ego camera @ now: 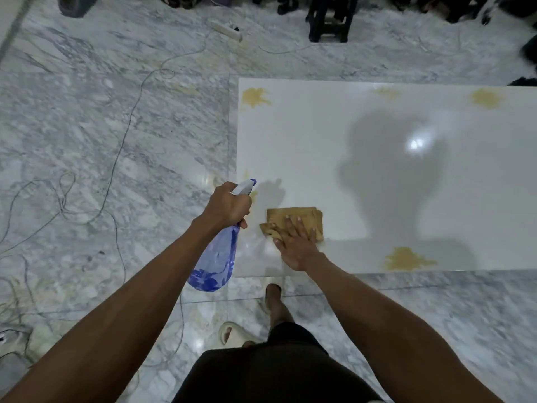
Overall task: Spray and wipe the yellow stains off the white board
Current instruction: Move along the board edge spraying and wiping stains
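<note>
The white board [377, 170] lies flat on the marble floor, right of centre. Yellow stains show at its far left corner [255, 97], far right [485, 98], faintly at the far middle [386, 93] and near the front edge [406, 258]. My left hand [228, 206] grips the neck of a blue spray bottle [216, 263] by the board's left edge, its white nozzle pointing toward the board. With fingers spread flat, my right hand [299, 245] presses a folded yellow-brown cloth [302, 219] onto the board's near left part.
Thin cables [116, 158] trail over the floor to the left, and a white power strip [226, 30] lies further back. A dark stool [331, 18] and shoes line the far edge. My slippered foot [232, 333] is just in front of the board.
</note>
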`<control>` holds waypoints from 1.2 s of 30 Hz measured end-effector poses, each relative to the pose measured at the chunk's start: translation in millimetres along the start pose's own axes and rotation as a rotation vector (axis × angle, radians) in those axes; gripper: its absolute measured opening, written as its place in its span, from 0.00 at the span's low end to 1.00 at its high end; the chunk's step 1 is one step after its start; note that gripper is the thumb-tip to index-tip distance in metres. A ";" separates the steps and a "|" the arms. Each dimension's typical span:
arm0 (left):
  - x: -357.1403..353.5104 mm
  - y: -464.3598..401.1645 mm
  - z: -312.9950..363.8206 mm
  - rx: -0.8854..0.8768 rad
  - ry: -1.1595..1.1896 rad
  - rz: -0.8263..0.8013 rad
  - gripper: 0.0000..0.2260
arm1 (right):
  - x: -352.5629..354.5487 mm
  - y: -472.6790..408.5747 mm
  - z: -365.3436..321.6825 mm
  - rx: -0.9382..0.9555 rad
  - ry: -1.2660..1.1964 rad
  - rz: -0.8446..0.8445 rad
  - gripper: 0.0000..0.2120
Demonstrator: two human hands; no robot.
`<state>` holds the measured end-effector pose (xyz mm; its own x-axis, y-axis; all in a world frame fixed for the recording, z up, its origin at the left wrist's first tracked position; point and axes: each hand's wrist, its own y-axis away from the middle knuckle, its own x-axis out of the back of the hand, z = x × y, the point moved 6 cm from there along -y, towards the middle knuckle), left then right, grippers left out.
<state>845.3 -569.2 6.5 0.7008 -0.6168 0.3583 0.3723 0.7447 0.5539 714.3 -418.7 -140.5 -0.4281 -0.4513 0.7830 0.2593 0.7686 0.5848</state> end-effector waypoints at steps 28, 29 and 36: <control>84.6 10.2 121.2 -0.206 0.136 0.127 0.17 | 281.1 -41.8 -86.0 0.330 -2.083 0.020 0.28; 85.9 5.3 124.1 -0.201 0.131 0.127 0.17 | 285.8 -47.3 -88.8 0.330 -2.078 0.012 0.27; 98.3 -32.6 135.0 -0.161 0.094 0.129 0.15 | 293.4 -86.8 -104.6 0.292 -2.036 -0.049 0.29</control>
<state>819.9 -688.4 125.1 0.7996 -0.4931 0.3428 0.3629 0.8515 0.3785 656.7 -665.3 60.7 -0.6244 0.4171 -0.6604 0.1919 0.9015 0.3880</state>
